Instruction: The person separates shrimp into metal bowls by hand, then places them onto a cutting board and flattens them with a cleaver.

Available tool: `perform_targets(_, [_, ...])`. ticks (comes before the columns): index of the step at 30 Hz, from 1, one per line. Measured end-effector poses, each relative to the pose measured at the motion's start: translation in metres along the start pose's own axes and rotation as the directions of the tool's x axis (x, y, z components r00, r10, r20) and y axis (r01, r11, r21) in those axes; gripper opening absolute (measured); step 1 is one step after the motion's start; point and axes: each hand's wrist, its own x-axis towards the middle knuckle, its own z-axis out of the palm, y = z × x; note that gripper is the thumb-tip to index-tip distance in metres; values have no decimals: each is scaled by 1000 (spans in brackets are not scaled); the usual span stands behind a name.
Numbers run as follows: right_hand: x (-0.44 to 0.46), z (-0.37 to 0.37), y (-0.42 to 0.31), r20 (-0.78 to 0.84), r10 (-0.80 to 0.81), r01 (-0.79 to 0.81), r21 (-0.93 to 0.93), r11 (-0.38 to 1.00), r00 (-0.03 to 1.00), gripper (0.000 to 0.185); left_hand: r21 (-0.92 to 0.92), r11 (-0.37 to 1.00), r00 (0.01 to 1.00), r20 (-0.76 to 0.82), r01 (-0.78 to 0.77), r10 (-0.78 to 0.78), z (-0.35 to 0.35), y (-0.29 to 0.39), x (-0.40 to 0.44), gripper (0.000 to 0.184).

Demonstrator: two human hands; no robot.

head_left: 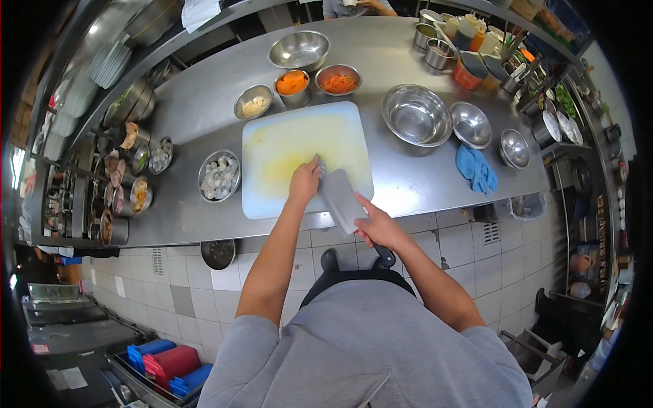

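Note:
My right hand [377, 226] is closed round the handle of a cleaver [340, 200]. The broad blade lies tilted over the board's near right part, its tip end close to my left fingertips. On the white cutting board [272, 139], stained yellow in the middle, my left hand [305, 179] is closed on a small greyish piece [321, 165] that looks like a raw shrimp. Left of the board stands a steel bowl of peeled shrimp [220, 175]. Behind the board are bowls with pale chopped pieces [254, 106], orange chunks [292, 83] and orange shreds [339, 83].
Steel bowls [416, 115] and a crumpled blue cloth [476, 168] sit to the right on the steel table [401, 58]. Sauce bottles [468, 27] and pots crowd the back right. Food containers [139, 195] line the left side. Another person [357, 8] is across the table.

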Motion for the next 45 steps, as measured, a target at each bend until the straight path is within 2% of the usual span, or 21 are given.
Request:
perform_targets(4, [-10,-3,3,114,17,-10,-65,998,993,76,-85,996,999,-7,-32,32,-4,-9,1,41])
perform_targets(6, [-10,-5,6,-9,4,-4,12,1000,1000,76,-102,995,1000,21,-7,9,-3,-14,2,41])
perform_targets(9, [-3,-11,-1,-84,-3,6,37,999,996,76,-149,989,999,40,2,4,-2,-17,4,41])
perform_targets(17, [5,-12,-11,-75,33,-29,50,998,997,75,-151,987,997,70,54,-43,1,-17,4,42])
perform_targets(19, [4,-14,-9,-91,51,-48,34,998,995,75,-152,988,1000,-26,3,-7,5,-21,2,42])
perform_targets(22, [1,-19,-8,-161,50,-54,-17,998,986,75,-171,985,999,-32,9,-15,7,-22,3,41])
perform_targets(25, [-2,-20,-12,-173,39,-44,-26,999,984,76,-213,975,998,30,61,-56,4,-22,4,41])
perform_targets(28, [7,-13,-8,-124,14,-12,14,1000,992,76,-235,970,997,43,67,-59,3,-21,4,41])
perform_targets(31, [10,-10,-10,-111,48,-48,6,999,993,75,-248,966,997,35,75,-69,3,-21,3,41])
perform_targets(33, [7,-15,-15,-172,34,-60,-148,987,984,76,-253,964,997,30,81,-76,3,-20,2,41])
perform_targets(34, [11,-17,-10,-171,33,-59,-151,987,985,76,-256,963,996,29,87,-82,3,-21,1,41])
perform_targets(35, [16,-20,-4,-225,-53,-20,-311,950,973,76,-258,962,996,27,87,-83,3,-21,1,41])
perform_targets(37, [18,-23,-2,-264,-148,8,-466,885,953,77,-227,971,997,15,78,-76,1,-18,1,41])
perform_targets(39, [14,-25,-7,-306,-168,-51,-596,801,937,76,-225,971,997,17,78,-76,-1,-16,-1,42])
perform_targets(43, [15,-23,4,-329,-276,0,-644,765,903,76,-286,954,995,-4,93,-98,-3,-8,-3,44])
perform_targets(45, [21,-19,10,-289,-350,111,-608,786,891,77,-248,965,995,-20,89,-97,-6,1,-8,43])
